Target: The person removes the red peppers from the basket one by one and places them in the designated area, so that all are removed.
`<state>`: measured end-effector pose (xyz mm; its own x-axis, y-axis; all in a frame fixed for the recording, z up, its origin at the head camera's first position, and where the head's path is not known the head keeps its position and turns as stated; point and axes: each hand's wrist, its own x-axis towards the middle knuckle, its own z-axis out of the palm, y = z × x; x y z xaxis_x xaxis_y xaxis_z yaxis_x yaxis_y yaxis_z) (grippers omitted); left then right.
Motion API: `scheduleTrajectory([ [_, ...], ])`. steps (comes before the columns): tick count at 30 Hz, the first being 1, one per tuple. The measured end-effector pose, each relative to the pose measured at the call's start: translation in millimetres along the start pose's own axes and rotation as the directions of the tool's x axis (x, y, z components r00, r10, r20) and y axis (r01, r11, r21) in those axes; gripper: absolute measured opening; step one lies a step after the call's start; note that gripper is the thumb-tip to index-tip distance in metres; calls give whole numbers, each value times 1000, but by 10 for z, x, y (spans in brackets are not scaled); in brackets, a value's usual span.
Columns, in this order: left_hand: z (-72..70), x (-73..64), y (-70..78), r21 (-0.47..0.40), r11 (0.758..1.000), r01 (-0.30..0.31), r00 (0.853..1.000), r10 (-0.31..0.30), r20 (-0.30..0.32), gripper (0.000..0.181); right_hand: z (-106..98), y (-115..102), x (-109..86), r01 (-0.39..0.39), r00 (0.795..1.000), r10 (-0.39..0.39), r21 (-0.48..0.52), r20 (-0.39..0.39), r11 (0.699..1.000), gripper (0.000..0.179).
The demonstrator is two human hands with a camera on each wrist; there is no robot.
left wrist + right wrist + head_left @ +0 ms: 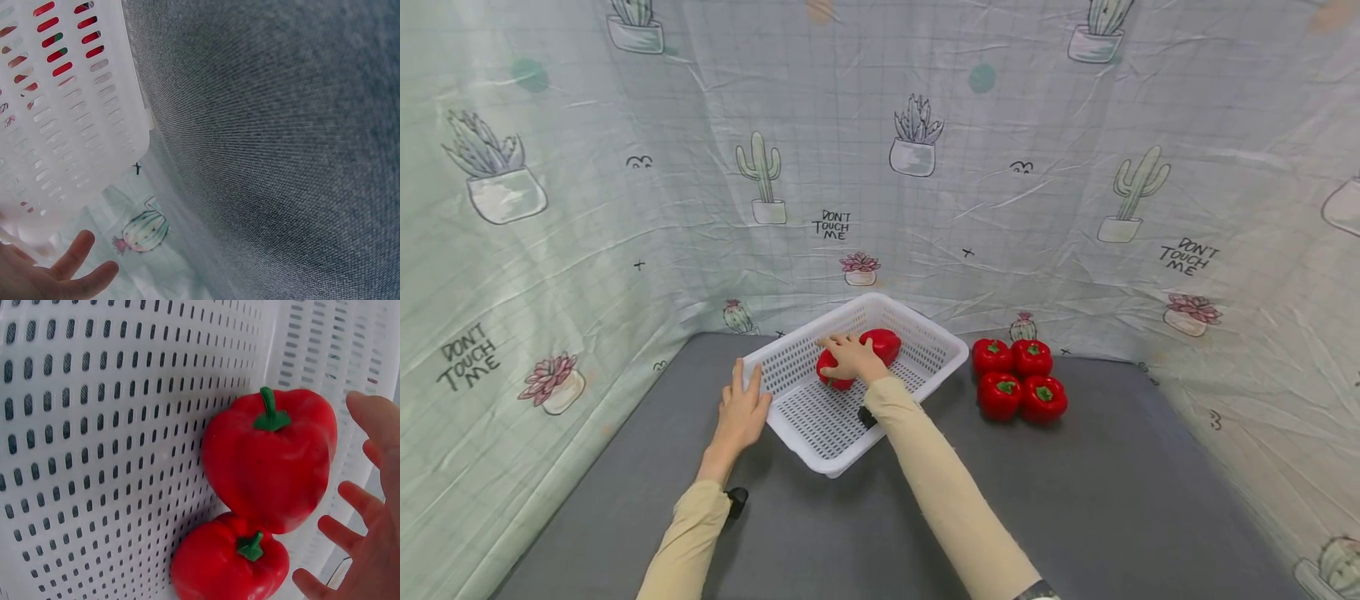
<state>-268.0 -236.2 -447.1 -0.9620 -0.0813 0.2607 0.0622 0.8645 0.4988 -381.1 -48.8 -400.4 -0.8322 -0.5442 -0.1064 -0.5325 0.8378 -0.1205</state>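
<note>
A white perforated plastic basket (820, 417) stands on the grey table, turned at an angle. Inside it two red bell peppers with green stems lie side by side: one pepper (269, 469) larger in the right wrist view, the other pepper (225, 565) below it. My right hand (853, 360) is over the peppers, its fingers spread and apart from them in the right wrist view. At the basket's left corner my left hand (745, 415) touches the rim with fairly straight fingers. Two of its fingers (76, 253) extend past the basket wall in the left wrist view.
To the right of the basket, several more red bell peppers (1000, 396) stand close together on the grey table (1120, 500). A pale curtain (820, 100) printed with cacti and lettering hangs behind the table and along both sides.
</note>
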Motion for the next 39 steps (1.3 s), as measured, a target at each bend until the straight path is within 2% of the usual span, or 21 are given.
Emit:
scheduleTrajectory([
  [5,-9,-1,3,-6,1000,-1,1000,1,2,57,42,-48,-13,-29,999,30,-30,29,999,66],
  [10,-8,-2,3,-8,1000,3,1000,-3,9,57,77,-70,-25,-39,999,41,-64,25,997,73],
  [18,-3,-6,2,-8,1000,3,1000,-4,-7,57,112,-72,-29,-85,995,88,-67,47,994,88],
  [28,4,8,18,-9,1000,8,1000,-7,13,57,164,-56,-16,-84,996,86,-71,19,994,85],
  [39,9,-5,2,-22,1000,7,1000,-7,-1,57,167,-77,-29,-81,997,82,-76,7,994,84],
])
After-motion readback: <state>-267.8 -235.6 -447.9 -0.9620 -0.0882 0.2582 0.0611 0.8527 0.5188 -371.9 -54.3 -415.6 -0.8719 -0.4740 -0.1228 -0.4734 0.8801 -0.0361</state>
